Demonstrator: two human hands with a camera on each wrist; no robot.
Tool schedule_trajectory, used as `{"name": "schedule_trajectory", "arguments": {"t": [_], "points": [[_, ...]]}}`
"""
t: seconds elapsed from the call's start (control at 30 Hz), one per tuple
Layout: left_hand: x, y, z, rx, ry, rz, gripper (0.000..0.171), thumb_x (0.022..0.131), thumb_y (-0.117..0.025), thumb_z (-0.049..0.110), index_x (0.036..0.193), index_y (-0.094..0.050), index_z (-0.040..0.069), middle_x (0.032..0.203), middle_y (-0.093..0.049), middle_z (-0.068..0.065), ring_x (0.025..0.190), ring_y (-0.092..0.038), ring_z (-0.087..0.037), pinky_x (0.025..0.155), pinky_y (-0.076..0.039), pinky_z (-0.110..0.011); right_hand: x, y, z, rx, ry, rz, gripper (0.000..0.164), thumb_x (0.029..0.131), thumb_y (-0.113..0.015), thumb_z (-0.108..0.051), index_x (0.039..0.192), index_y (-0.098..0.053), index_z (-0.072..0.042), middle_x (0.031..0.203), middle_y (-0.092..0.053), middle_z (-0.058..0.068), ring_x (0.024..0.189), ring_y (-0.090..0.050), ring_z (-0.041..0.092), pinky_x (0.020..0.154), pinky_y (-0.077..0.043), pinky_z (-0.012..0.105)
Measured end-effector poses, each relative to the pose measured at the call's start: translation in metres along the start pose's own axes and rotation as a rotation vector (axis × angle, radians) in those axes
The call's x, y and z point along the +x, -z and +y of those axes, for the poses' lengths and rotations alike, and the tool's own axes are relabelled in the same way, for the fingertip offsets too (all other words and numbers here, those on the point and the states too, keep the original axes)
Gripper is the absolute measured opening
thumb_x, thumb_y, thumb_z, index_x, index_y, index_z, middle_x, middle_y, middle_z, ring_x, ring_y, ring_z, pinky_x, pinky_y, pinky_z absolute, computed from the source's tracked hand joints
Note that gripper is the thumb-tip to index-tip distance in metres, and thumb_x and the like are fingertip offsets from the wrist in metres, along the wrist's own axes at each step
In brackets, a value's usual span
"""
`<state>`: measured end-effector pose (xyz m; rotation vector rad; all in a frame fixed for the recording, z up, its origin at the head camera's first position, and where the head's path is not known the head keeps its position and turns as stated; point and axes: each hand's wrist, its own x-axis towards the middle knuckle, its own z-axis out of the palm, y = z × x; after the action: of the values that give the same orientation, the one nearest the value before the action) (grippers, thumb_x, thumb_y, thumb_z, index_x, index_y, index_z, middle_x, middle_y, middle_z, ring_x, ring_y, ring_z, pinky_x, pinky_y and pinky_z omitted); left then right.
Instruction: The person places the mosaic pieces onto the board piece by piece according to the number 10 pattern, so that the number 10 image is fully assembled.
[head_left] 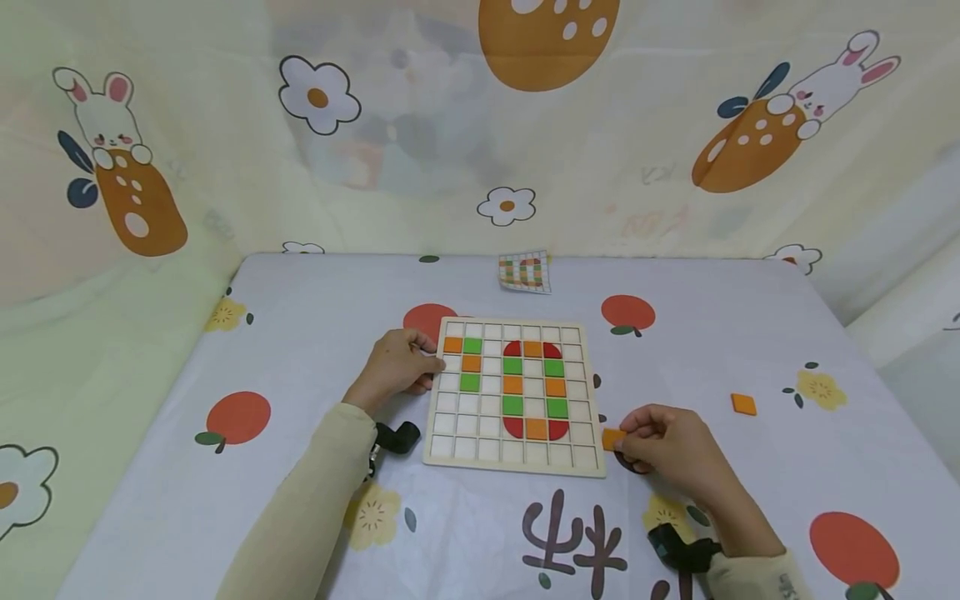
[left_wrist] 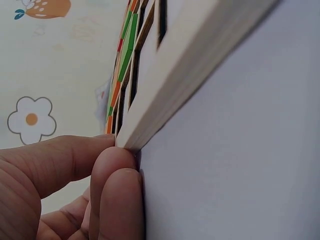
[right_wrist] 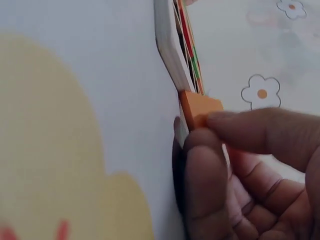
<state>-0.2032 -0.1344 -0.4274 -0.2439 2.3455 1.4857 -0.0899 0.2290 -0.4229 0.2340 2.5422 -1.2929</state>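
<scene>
A pale wooden grid board point(head_left: 515, 468) lies flat on the table. Orange and green square tiles fill some cells at its upper left; orange, green and red rounded-corner tiles form an upright oval ring toward its right. My left hand point(head_left: 397, 364) pinches the board's left edge, and the left wrist view shows fingertips point(left_wrist: 120, 200) against that edge. Just outside the board's lower right side, my right hand point(head_left: 671, 442) holds an orange square tile point(head_left: 612, 439) between thumb and finger. In the right wrist view this tile point(right_wrist: 197, 107) appears close to the board's edge.
A single loose orange tile point(head_left: 743, 404) lies on the table farther right. Behind the board is a small paper card point(head_left: 524, 272) printed with a coloured grid pattern. A patterned cloth covers the table point(head_left: 300, 333), and a hanging cloth point(head_left: 420, 167) rises behind it.
</scene>
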Motion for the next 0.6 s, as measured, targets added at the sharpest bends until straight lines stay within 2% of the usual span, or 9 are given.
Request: {"name": "schedule_trajectory", "arguments": {"t": [0.23, 0.47, 0.6], "points": [[-0.001, 0.0, -0.001, 0.004, -0.005, 0.0, 0.027, 0.092, -0.081, 0.012, 0.112, -0.063, 0.005, 0.08, -0.063, -0.009, 0.057, -0.063, -0.015, 0.055, -0.057, -0.022, 0.003, 0.0, 0.002, 0.125, -0.012, -0.023, 0.018, 0.09, -0.074, -0.003, 0.104, -0.068, 0.005, 0.085, -0.074, 0.01, 0.073, -0.068, 0.021, 0.064, -0.061, 0.029], [-0.001, 0.0, 0.001, 0.003, -0.011, -0.004, 0.027, 0.092, -0.08, 0.011, 0.112, -0.064, 0.005, 0.081, -0.064, -0.009, 0.058, -0.064, -0.015, 0.055, -0.057, -0.023, 0.005, 0.004, -0.001, 0.122, -0.014, -0.033, 0.017, 0.09, -0.074, -0.005, 0.104, -0.07, 0.004, 0.084, -0.073, 0.009, 0.072, -0.067, 0.021, 0.064, -0.061, 0.03], [-0.001, 0.0, 0.001, 0.006, -0.014, -0.001, 0.026, 0.092, -0.081, 0.011, 0.111, -0.064, 0.005, 0.08, -0.065, -0.009, 0.058, -0.063, -0.015, 0.055, -0.056, -0.023, 0.007, 0.003, -0.009, 0.151, 0.022, -0.053, 0.019, 0.09, -0.074, -0.005, 0.106, -0.069, 0.005, 0.086, -0.073, 0.01, 0.071, -0.068, 0.02, 0.064, -0.061, 0.03]]}}
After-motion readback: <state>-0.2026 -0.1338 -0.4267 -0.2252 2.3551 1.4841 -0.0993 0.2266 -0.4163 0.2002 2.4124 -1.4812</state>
